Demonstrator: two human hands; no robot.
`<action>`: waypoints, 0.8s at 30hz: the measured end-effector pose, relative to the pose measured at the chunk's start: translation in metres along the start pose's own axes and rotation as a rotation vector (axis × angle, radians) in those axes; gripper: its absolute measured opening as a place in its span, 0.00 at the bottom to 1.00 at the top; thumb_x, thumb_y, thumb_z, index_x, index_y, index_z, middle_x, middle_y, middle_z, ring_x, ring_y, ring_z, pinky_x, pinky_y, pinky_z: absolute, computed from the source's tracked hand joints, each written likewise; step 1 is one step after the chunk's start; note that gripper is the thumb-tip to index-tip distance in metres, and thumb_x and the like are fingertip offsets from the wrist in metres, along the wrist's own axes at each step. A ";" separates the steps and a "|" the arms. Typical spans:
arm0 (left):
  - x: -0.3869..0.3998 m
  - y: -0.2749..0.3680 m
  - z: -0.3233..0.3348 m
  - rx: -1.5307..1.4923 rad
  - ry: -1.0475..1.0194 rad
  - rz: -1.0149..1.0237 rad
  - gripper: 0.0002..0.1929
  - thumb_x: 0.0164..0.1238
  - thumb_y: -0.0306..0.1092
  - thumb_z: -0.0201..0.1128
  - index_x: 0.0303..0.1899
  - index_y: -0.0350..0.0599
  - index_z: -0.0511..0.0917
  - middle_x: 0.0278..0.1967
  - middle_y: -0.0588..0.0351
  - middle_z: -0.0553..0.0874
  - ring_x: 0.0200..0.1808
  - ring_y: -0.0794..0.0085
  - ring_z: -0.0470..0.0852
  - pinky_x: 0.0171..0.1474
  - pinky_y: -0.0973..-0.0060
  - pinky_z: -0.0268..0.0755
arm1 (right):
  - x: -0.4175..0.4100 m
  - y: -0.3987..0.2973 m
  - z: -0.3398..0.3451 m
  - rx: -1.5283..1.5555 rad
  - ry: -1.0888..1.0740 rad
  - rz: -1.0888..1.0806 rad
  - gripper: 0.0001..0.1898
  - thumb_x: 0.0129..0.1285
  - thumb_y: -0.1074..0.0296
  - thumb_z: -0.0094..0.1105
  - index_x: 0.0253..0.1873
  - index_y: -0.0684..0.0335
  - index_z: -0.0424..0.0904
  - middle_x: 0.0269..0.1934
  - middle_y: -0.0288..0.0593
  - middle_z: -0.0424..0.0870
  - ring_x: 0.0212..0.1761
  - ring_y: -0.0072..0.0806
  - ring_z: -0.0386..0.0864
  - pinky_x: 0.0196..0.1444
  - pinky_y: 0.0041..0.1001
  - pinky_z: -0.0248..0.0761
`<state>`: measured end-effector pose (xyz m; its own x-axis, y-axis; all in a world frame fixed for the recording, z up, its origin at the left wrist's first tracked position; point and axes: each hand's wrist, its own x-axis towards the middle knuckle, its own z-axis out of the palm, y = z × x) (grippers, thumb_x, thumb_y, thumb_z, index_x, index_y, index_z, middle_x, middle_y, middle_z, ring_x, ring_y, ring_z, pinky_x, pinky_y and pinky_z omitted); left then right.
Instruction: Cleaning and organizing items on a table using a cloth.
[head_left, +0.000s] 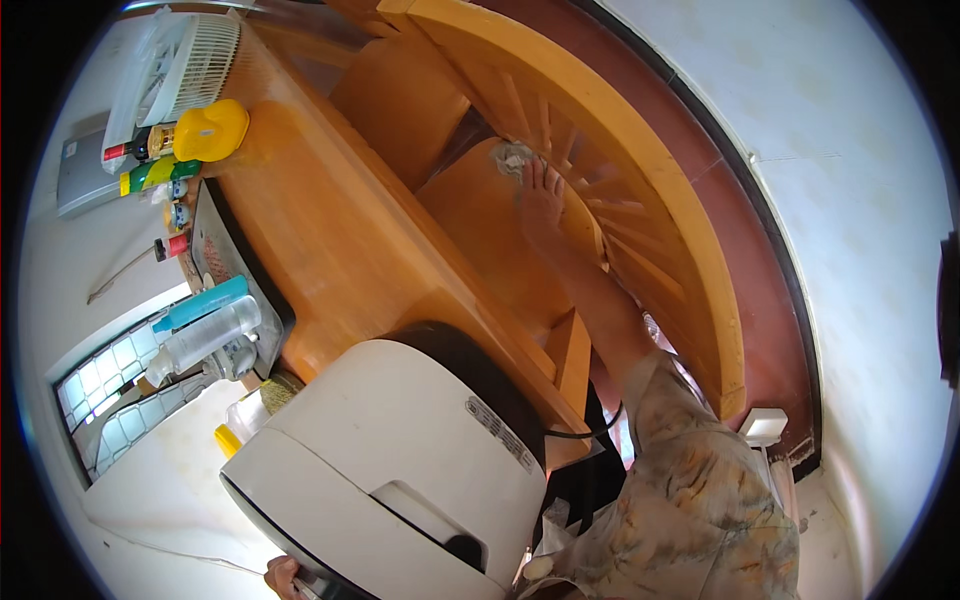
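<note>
My right hand (541, 193) reaches over a wooden chair seat (480, 225), its fingertips on a crumpled, pale grey cloth (513, 158) near the curved backrest. The palm faces down and partly hides the cloth's edge. At the bottom, my left hand (283, 576) curls its fingers at the dark front edge of a white kitchen appliance (405, 442), perhaps a rice cooker; most of that hand is hidden. The appliance stands at the near end of a wooden table (337, 225), and a black cord runs from it.
The backrest rail (660, 150) curves close beside my right arm, with a white wall beyond. Another wooden chair (405, 105) stands farther along. On the table are a yellow container (214, 130), a white plastic rack (202, 67), a dark-rimmed tray (247, 262) and several bottles.
</note>
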<state>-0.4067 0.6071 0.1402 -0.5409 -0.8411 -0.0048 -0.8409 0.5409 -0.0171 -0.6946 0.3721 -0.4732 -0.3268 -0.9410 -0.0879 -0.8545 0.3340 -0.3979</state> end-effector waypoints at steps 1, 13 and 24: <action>0.001 0.001 0.000 -0.038 0.026 -0.015 0.33 0.76 0.59 0.55 0.58 0.30 0.74 0.51 0.34 0.83 0.46 0.44 0.81 0.38 0.55 0.78 | 0.009 -0.012 0.006 0.007 0.002 -0.002 0.31 0.70 0.65 0.47 0.77 0.64 0.60 0.77 0.46 0.60 0.82 0.51 0.49 0.79 0.52 0.46; 0.016 0.008 0.010 0.122 0.038 0.065 0.26 0.77 0.49 0.59 0.65 0.41 0.70 0.53 0.36 0.83 0.47 0.45 0.81 0.40 0.56 0.80 | -0.075 -0.024 0.051 0.259 -0.128 -1.043 0.20 0.65 0.59 0.58 0.60 0.57 0.79 0.68 0.47 0.72 0.74 0.47 0.63 0.70 0.46 0.64; -0.003 -0.012 0.023 -0.182 0.165 0.042 0.22 0.82 0.57 0.46 0.66 0.59 0.69 0.57 0.43 0.80 0.49 0.49 0.79 0.48 0.56 0.72 | -0.165 0.102 -0.023 -0.262 -0.829 -0.801 0.09 0.58 0.61 0.65 0.41 0.51 0.91 0.48 0.41 0.85 0.61 0.44 0.78 0.65 0.40 0.68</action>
<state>-0.3946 0.6034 0.1178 -0.5585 -0.8135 0.1622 -0.7985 0.5803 0.1605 -0.7370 0.5629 -0.4779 0.6194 -0.6029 -0.5028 -0.7847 -0.4575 -0.4182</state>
